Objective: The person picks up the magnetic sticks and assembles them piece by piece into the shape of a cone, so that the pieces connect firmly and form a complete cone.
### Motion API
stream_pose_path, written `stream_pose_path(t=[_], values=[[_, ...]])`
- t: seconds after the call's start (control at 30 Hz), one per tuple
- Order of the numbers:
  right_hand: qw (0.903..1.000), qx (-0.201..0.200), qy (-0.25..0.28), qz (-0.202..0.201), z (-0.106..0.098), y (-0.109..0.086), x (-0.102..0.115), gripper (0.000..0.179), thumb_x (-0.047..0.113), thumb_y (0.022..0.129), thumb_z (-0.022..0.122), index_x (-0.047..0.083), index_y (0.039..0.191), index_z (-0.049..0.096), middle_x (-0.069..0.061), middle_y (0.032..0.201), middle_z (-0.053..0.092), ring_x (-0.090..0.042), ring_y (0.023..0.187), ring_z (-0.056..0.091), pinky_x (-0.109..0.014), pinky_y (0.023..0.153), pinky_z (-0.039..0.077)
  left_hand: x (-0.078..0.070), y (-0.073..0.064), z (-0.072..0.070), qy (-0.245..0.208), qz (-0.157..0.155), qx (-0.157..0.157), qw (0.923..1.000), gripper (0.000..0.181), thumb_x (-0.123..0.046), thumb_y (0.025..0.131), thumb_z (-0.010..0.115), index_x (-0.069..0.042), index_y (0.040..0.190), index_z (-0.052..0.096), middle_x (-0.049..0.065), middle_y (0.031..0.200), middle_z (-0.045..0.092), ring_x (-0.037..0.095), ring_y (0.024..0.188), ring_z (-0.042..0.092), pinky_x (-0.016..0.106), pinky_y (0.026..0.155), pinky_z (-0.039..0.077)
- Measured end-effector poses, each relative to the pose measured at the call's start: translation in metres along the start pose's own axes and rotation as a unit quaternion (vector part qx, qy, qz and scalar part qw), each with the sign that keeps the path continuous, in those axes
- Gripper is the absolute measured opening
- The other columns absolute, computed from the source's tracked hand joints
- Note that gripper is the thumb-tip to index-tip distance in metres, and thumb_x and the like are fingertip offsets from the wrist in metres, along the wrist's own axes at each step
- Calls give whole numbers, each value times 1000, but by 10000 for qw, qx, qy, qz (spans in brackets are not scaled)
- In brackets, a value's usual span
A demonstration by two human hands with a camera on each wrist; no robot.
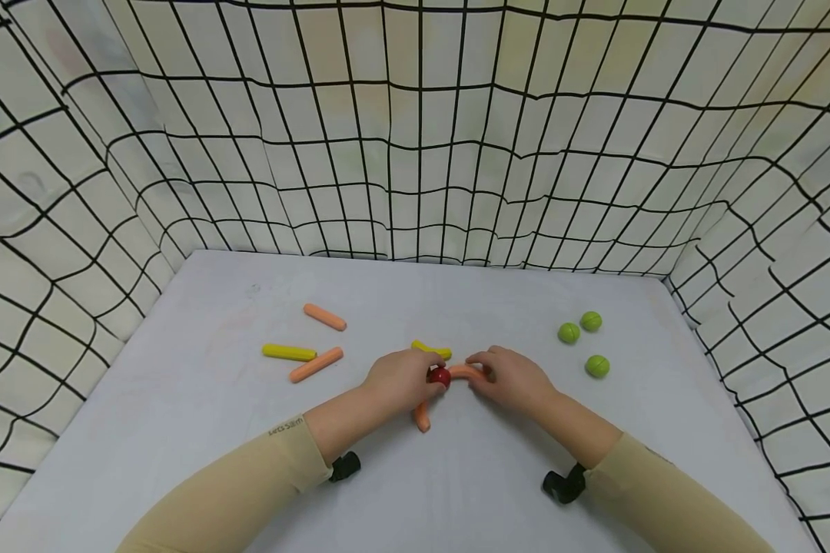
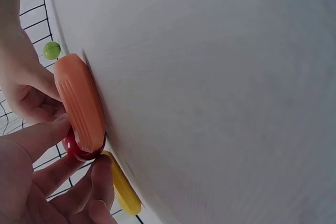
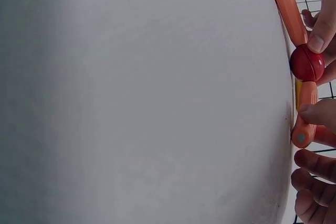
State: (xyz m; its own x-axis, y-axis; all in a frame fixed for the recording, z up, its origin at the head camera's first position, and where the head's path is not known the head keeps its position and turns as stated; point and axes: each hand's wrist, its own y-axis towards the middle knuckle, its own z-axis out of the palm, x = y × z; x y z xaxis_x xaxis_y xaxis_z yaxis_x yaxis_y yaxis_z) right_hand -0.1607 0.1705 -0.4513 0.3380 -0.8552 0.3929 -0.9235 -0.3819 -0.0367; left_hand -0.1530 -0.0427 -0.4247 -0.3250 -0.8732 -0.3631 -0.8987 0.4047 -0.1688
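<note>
My left hand (image 1: 403, 378) pinches a glossy red ball (image 3: 307, 64) between thumb and fingers, low over the white table. An orange stick (image 2: 81, 103) with grooved sides meets the ball and points toward the near side. On the ball's right, a curved orange stick (image 1: 465, 371) has its end against the ball. My right hand (image 1: 515, 378) grips that curved piece by its outer part, thumb on top in the right wrist view. Just beyond the ball lies a curved yellow stick (image 1: 432, 350); whether it touches the ball is hidden by the left fingers.
To the left lie two orange sticks (image 1: 324, 316) and a straight yellow stick (image 1: 289, 352), which touches the nearer orange one. Three green balls (image 1: 598, 366) rest at the right. Black netting (image 1: 418, 138) over white sheets surrounds the table's back and sides.
</note>
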Motion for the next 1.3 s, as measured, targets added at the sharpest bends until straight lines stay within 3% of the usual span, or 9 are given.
stream_pose_path(t=[0.2, 0.43, 0.77, 1.07, 1.3], values=[[9994, 312, -84, 85, -1, -4, -6, 34, 29, 86, 78, 18, 118, 71, 9, 83, 56, -8, 72, 51, -30, 67, 46, 0, 0, 0, -14, 4, 21, 10000, 42, -37, 88, 75, -17, 124, 68, -1, 104, 71, 12, 85, 61, 30, 68, 51], [9993, 345, -151, 6, -1, -5, -8, 34, 26, 88, 76, 16, 120, 70, 9, 87, 58, -9, 79, 53, -32, 75, 49, 1, 1, 0, 18, 67, 30, 10000, 41, -37, 90, 73, -17, 126, 68, -2, 107, 71, 11, 86, 60, 30, 69, 51], [9993, 370, -67, -46, -2, -2, -8, 33, 22, 90, 74, 13, 121, 70, 7, 85, 56, -10, 76, 50, -31, 71, 46, 6, 2, 2, 64, 347, -7, 9994, 34, -28, 91, 71, -20, 125, 68, -4, 109, 70, 11, 88, 60, 30, 70, 49], [9997, 235, 20, 11, 1, 6, -6, 28, 22, 90, 74, 14, 117, 72, 7, 82, 55, -10, 71, 50, -28, 66, 45, 8, -2, -1, 75, 468, 76, 9988, 32, -28, 90, 73, -22, 121, 70, -6, 103, 71, 10, 83, 60, 28, 65, 48], [9998, 201, 20, -83, 0, 11, -3, 25, 23, 91, 73, 15, 116, 74, 6, 87, 60, -9, 74, 52, -29, 69, 47, 10, -5, 1, 41, 475, 97, 9988, 31, -31, 90, 74, -22, 119, 71, -7, 98, 71, 9, 86, 62, 29, 68, 50]])
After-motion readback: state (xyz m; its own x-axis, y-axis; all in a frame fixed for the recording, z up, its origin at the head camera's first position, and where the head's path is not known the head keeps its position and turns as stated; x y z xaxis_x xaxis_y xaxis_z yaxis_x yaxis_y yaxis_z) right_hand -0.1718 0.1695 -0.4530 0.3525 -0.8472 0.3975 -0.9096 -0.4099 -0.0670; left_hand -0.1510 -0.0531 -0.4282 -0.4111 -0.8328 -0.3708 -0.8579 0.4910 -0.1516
